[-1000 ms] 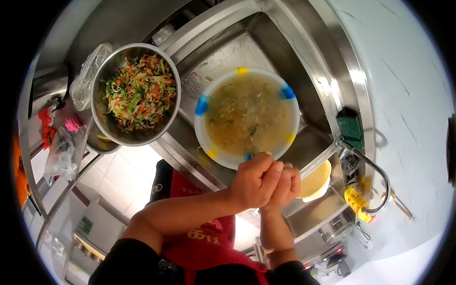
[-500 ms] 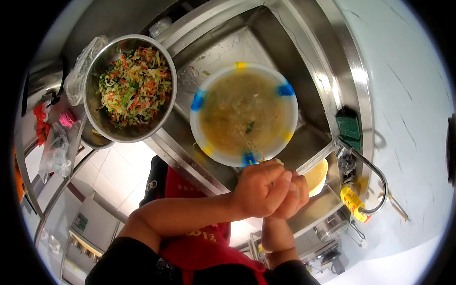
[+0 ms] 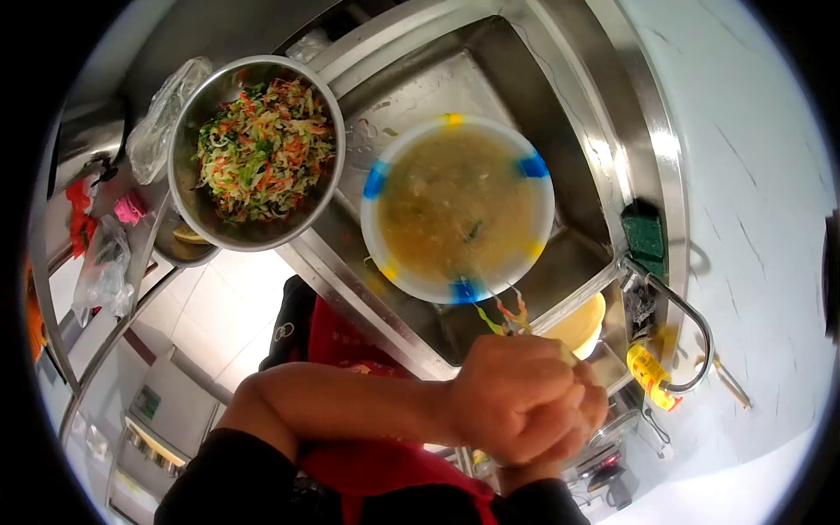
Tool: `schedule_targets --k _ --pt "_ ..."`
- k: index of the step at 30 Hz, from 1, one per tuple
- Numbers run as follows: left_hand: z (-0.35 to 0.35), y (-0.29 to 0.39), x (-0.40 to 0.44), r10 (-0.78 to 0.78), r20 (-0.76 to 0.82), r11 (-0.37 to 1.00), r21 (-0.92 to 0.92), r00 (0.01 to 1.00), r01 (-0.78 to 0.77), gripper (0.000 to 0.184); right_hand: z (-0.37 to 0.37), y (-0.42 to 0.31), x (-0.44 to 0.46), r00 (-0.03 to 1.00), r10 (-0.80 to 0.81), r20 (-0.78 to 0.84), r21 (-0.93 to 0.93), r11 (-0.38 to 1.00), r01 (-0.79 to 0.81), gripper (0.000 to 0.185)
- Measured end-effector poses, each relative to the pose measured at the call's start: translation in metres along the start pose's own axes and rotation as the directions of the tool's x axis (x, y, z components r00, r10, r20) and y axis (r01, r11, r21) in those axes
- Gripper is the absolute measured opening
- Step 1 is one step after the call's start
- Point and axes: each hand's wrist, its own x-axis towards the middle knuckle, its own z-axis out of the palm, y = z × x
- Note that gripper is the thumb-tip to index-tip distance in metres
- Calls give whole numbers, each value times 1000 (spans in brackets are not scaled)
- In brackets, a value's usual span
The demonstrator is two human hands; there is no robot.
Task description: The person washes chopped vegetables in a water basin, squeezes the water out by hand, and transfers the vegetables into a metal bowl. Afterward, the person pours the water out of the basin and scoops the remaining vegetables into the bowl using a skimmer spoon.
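My left hand (image 3: 512,394) and my right hand (image 3: 584,416) are clasped tightly together, closed around a clump of shredded vegetables (image 3: 516,322). Green, orange and pale strands stick out from between the fingers, and the rest of the clump is hidden. Thin streams of liquid run from it toward a white basin (image 3: 385,262) with blue and yellow marks, which stands in the sink just beyond my hands. Cloudy brownish liquid (image 3: 455,201) with a dark green scrap fills the basin. To the left, a steel bowl (image 3: 179,188) holds a heap of shredded vegetables (image 3: 262,153).
The steel sink (image 3: 525,79) surrounds the basin. A yellow bowl (image 3: 582,324) sits in the neighbouring compartment, near a curved faucet (image 3: 696,324). On the right edge are a green scouring pad (image 3: 644,234) and a yellow bottle (image 3: 652,376). Plastic bags (image 3: 166,114) lie at left.
My clasped hands have moved back toward my body and slightly right, away from the basin's rim. The vegetable strands now show more clearly. The view has shifted slightly.
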Motion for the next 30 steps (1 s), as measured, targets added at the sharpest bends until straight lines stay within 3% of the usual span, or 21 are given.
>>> schedule_targets --k 3,5,7,10,13,14,16,17,18,19,20,23,24,26,27,28,29,30 --pt "5 12 7 52 -33 996 -67 998 -54 22 3 7 -1 999 29 -29 44 999 -28 11" --pt "4 22 12 119 44 992 22 992 -120 18 6 12 -1 998 52 -45 64 997 -49 11" --pt "5 23 15 134 20 991 -24 991 -134 19 9 19 0 996 73 -59 79 995 -68 12" --pt "2 23 13 192 38 977 83 981 -194 19 10 24 0 995 82 -60 75 994 -77 13" --pt "-3 19 12 130 41 991 12 991 -131 20 9 24 0 998 41 -49 16 999 -41 14" --pt "0 14 12 195 -11 976 96 981 -193 22 8 24 1 999 13 -37 -27 1000 -14 14" --pt "-10 -3 7 120 -14 987 108 993 -118 23 7 29 2 993 -101 64 -297 948 116 15" --pt "-19 -30 -1 -150 0 989 8 989 150 23 8 31 4 973 -154 173 -477 851 219 15" --pt "-28 -57 -4 -391 41 916 -77 920 393 22 13 34 8 988 -56 141 -416 903 111 15" --pt "-30 -72 -5 -515 -25 837 -230 857 497 19 19 36 10 991 73 115 -310 950 -34 16" --pt "-31 -83 -5 -640 -69 725 -385 766 571 19 35 40 17 965 249 -81 103 965 -240 21" --pt "-42 -104 -1 -695 -124 677 -448 709 585 24 34 43 26 965 260 37 112 958 -262 24" --pt "-46 -115 -7 -705 -116 664 -455 700 594 24 28 39 28 948 286 140 121 945 -303 36" --pt "-61 -134 -11 -789 257 184 -767 558 615 39 19 28 34 941 268 205 91 952 -291 43" --pt "-65 -135 -9 -784 268 181 -764 559 620 39 15 21 39 930 244 277 69 960 -272 49" --pt "-68 -135 -9 -742 368 79 -782 560 619 40 8 10 41 928 217 302 -15 975 -223 53" --pt "-70 -135 -10 -688 462 -26 -786 559 618 42 -3 12 42 931 219 293 -20 975 -223 53" --pt "-71 -132 -8 -696 460 -25 -783 552 621 44 -12 15 45 938 227 262 -53 974 -220 50"
